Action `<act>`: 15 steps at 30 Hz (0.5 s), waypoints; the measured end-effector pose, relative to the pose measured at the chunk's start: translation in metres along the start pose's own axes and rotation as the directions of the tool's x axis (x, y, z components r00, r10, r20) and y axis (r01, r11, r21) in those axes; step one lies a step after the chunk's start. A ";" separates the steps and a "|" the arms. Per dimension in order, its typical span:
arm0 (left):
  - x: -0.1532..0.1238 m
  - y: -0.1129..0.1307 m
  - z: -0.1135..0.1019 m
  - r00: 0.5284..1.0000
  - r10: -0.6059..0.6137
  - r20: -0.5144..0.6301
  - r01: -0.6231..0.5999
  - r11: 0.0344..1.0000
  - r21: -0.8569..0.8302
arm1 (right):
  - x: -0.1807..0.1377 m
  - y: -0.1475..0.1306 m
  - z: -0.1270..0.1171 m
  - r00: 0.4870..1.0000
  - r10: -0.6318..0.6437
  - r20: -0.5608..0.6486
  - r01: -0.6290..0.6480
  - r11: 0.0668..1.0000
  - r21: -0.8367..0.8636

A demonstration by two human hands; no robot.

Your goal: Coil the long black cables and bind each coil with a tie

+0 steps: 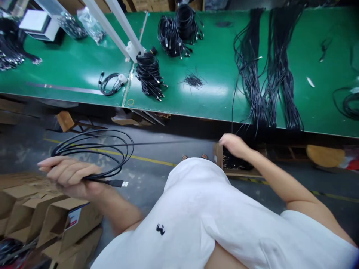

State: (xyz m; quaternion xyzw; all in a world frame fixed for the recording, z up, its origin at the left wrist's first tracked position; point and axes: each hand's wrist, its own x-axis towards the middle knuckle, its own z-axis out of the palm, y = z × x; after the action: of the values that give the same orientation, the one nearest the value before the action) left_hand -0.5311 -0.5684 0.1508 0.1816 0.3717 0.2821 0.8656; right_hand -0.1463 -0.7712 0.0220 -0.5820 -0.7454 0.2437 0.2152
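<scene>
Left hand (70,175) closed in a fist around a thin black cable (92,149) wound into several loose loops. Fingers wrapped over the gathered strands, knuckles up, forearm bent in from the lower left. Loops fanned up and to the right of the fist, in the air above the grey floor (168,179). Silver USB plug (121,183) poking out just right of the fist. One strand stretched straight from the coil toward the right hand (234,145).

Right hand palm-down, fingers curled, arm reaching forward from a bent elbow. Hand set at the near left corner of a shallow brown box (244,173) holding more black cable. Impossible to tell whether pinching the strand or only touching the box edge.

Below both arms, a white shirt (196,209) with a small black emblem. Under the left hand, stacked brown cardboard cartons (64,220).

Beyond, a long green workbench (215,48):
- tied black cable bundles (148,74) from mid-depth to the far edge
- long loose black cable hanks (269,74) draped over the near edge at the right
- a small black coil (109,84) near the near edge, beside the foot of a white slanted frame (120,22)
</scene>
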 end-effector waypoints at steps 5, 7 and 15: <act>0.010 -0.034 -0.011 0.982 0.176 -0.062 -0.171 0.982 0.077 | 0.021 -0.023 -0.013 0.982 -0.152 0.112 0.152 0.988 0.007; 0.020 -0.056 -0.008 0.983 0.174 -0.056 -0.161 0.968 0.192 | 0.040 -0.057 -0.017 0.909 -0.361 0.208 0.324 0.926 0.192; 0.034 -0.123 0.004 0.926 -0.285 0.249 0.121 0.845 0.520 | 0.103 -0.094 -0.044 0.979 -0.199 -0.047 0.203 0.927 0.315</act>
State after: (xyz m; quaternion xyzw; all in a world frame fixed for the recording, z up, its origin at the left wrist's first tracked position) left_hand -0.4659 -0.6432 0.0707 0.3996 0.3051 0.0500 0.8630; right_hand -0.2154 -0.6849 0.1184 -0.4619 -0.7506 0.3331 0.3351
